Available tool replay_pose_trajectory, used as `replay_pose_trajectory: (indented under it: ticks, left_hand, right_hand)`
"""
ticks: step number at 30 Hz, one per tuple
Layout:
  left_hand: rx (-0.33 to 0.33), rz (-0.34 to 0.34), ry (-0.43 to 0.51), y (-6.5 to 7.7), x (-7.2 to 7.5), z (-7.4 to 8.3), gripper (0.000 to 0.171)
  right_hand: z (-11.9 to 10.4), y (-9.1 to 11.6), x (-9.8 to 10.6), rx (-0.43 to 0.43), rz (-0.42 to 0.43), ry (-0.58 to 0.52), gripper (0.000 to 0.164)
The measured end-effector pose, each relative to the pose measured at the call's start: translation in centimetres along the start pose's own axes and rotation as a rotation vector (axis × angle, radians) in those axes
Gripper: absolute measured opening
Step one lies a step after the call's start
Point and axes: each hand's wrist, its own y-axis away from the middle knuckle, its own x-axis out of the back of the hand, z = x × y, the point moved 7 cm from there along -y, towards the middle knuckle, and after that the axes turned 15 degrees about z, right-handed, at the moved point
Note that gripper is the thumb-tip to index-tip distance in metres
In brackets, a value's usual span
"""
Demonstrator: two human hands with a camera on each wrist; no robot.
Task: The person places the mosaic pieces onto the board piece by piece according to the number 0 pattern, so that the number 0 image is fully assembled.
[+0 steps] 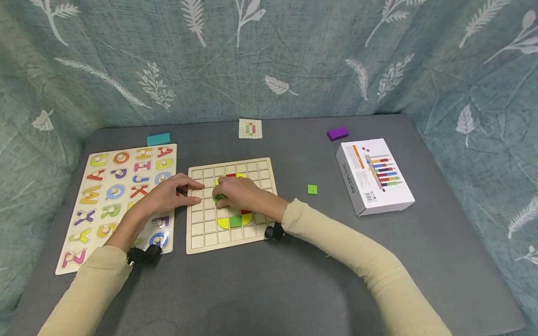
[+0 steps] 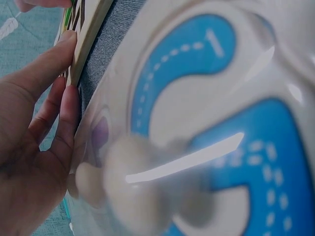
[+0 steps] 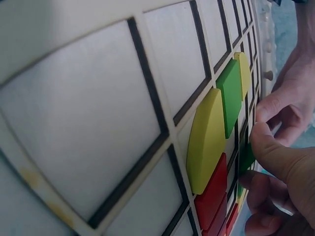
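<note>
A wooden grid board [image 1: 201, 241] lies in the middle of the table in the head view. My left hand [image 1: 170, 193] rests at its left edge, fingertips and thumb touching the wood. Over the board's middle, my right hand [image 1: 239, 192] pinches a green square tile [image 3: 247, 157] between thumb and fingers, low at the grid. Around that hand sit a yellow quarter-round tile [image 1: 223, 223], a green tile [image 1: 236, 221] and another yellow tile [image 1: 247, 218]. Red tiles [image 3: 211, 196] show in the right wrist view. The right hand hides part of the grid.
An alphabet knob puzzle [image 1: 98, 182] lies left, with a teal block [image 1: 159, 139] behind it. A pattern card [image 1: 250, 129] is at the back. To the right are a loose green tile [image 1: 312, 189], a purple block [image 1: 338, 134] and a white abacus box [image 1: 374, 177].
</note>
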Motion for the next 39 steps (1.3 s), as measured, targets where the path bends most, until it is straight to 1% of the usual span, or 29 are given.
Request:
replay_pose_trajectory:
  ticks: [4, 8, 15, 19, 29, 36, 39]
  left_hand:
    - [0.008, -0.003, 0.000, 0.04, -0.09, -0.08, 0.042]
    - [0.000, -0.003, 0.000, 0.01, -0.10, -0.02, 0.042]
    - [0.004, -0.005, -0.004, 0.15, -0.12, -0.11, 0.043]
    - [0.000, -0.002, -0.006, 0.04, -0.07, -0.01, 0.043]
    - [-0.014, 0.005, -0.001, -0.05, -0.16, -0.16, 0.041]
    - [-0.010, 0.007, -0.007, -0.05, -0.10, -0.10, 0.041]
    - [-0.008, 0.006, -0.008, -0.03, -0.07, -0.05, 0.042]
  right_hand:
    - [0.00, 0.07, -0.11, -0.005, -0.013, 0.011, 0.027]
    - [0.05, 0.10, -0.04, -0.006, -0.009, 0.025, 0.027]
    - [-0.04, 0.12, 0.00, 0.011, -0.014, 0.015, 0.026]
    - [0.09, 0.00, 0.08, 0.023, -0.001, 0.020, 0.024]
    - [0.35, -0.15, -0.05, 0.024, 0.011, -0.018, 0.021]
    - [0.35, -0.39, 0.12, 0.030, 0.018, -0.003, 0.019]
    - [0.21, -0.43, 0.11, 0.033, 0.016, 0.016, 0.015]
